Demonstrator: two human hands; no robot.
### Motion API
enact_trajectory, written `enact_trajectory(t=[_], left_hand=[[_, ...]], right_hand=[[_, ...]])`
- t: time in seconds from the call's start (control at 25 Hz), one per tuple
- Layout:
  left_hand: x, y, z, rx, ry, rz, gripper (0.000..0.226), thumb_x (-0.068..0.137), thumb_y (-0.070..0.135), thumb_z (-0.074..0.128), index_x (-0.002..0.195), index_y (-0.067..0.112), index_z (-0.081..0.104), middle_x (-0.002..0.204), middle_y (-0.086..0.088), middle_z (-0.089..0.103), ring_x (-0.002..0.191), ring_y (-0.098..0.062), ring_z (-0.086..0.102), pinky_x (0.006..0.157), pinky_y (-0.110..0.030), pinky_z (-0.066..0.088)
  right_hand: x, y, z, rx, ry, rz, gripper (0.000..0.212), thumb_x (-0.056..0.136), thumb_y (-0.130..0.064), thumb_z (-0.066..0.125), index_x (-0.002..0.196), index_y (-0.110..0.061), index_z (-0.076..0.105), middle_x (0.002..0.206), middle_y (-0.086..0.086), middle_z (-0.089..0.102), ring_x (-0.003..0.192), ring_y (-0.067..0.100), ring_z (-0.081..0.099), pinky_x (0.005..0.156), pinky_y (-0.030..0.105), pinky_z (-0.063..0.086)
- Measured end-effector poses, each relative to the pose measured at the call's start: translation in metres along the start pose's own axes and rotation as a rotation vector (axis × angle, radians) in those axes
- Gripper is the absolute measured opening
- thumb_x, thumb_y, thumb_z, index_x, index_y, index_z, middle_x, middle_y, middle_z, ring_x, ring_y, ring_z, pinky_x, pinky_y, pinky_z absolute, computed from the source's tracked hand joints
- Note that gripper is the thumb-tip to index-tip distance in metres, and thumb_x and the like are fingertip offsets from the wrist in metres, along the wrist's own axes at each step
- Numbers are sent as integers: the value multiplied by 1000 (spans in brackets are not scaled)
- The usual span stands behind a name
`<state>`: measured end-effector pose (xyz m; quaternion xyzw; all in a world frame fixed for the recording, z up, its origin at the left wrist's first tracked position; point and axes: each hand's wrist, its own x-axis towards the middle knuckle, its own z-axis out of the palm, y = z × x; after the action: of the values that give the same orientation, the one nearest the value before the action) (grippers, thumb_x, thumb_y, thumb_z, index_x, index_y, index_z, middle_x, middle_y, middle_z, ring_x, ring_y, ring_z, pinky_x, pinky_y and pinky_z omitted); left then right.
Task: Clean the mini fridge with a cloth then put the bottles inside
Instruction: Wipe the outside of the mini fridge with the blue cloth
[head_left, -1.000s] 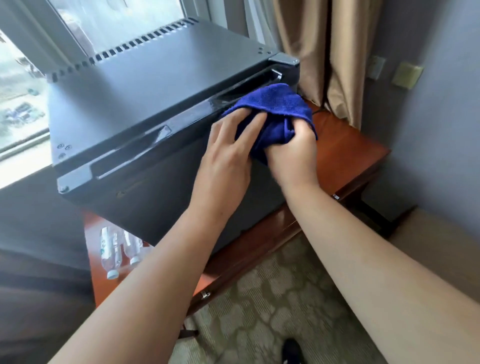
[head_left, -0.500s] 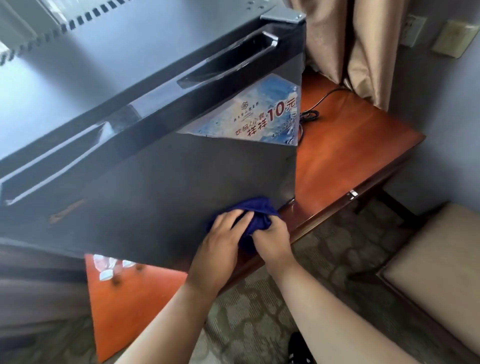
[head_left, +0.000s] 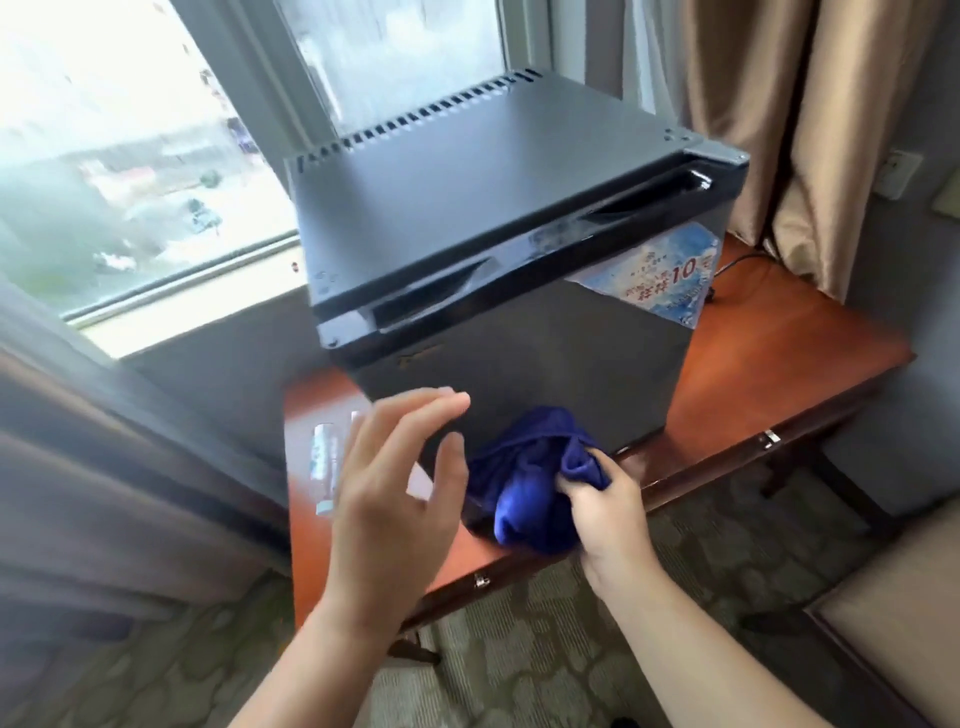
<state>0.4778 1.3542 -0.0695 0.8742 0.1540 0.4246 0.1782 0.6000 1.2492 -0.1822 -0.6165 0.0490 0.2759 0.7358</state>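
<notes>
A black mini fridge (head_left: 498, 208) stands on a reddish wooden table (head_left: 779, 353), its door shut, with a blue-and-white sticker (head_left: 670, 275) at the door's upper right. My right hand (head_left: 608, 514) grips a bunched blue cloth (head_left: 524, 483) low against the fridge door, near the table's front edge. My left hand (head_left: 395, 478) hovers open, fingers spread, just left of the cloth and off it. Clear plastic bottles (head_left: 324, 462) lie on the table left of the fridge, partly hidden behind my left hand.
A bright window (head_left: 130, 171) lies behind the fridge, with grey curtains (head_left: 104, 441) at left and tan curtains (head_left: 831, 130) at right. A black cord (head_left: 737, 265) trails on the table right of the fridge. A padded seat (head_left: 893, 623) stands at lower right on patterned carpet.
My left hand has come off the cloth and opened to its left. My right hand keeps the cloth low on the door. The view has pulled back and up.
</notes>
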Motion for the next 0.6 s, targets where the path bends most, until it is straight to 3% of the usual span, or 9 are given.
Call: enact_trajectory(t=[0.08,0.16,0.28,0.4,0.52,0.6], left_hand=[[15,-2,-32,34,78,57,23,93,2,66,115,7,75,118,-1,67,111,-14,58,101,-24,43],[32,-15,-54,51,82,9,31,93,6,68,124,11,72,126,0,64,117,-17,53,106,-26,41],[51,-47,-74,57,-114,-153,48,97,22,66,144,21,58,144,6,55,133,-16,42,113,-21,29],[56,-67,-68,65,-295,-129,56,100,31,62,153,25,47,160,8,41,146,-13,31,119,-21,19],[50,-73,-57,45,-355,-100,65,98,25,62,158,25,37,167,5,29,155,-15,22,127,-33,20],[49,-74,-55,18,-338,-113,63,98,20,61,157,25,38,166,5,32,155,-16,24,126,-32,20]], right_hand=[[-24,-8,13,69,-31,-9,19,75,-5,69,92,-11,74,97,11,78,98,30,73,105,58,50],[-47,-19,23,153,-77,-18,20,88,5,63,94,-10,74,95,11,76,93,25,71,100,51,53],[-84,-36,36,205,-126,-64,24,94,7,57,101,-7,74,98,14,76,91,25,71,87,42,56],[-110,-44,45,211,-130,-109,22,94,4,58,107,-5,74,104,18,77,93,27,71,89,44,56],[-133,-44,47,199,-107,-148,23,94,5,58,107,-4,74,100,17,76,91,25,71,86,42,55],[-145,-39,45,190,-67,-164,24,94,6,57,106,-5,74,98,15,76,89,23,71,84,39,55]])
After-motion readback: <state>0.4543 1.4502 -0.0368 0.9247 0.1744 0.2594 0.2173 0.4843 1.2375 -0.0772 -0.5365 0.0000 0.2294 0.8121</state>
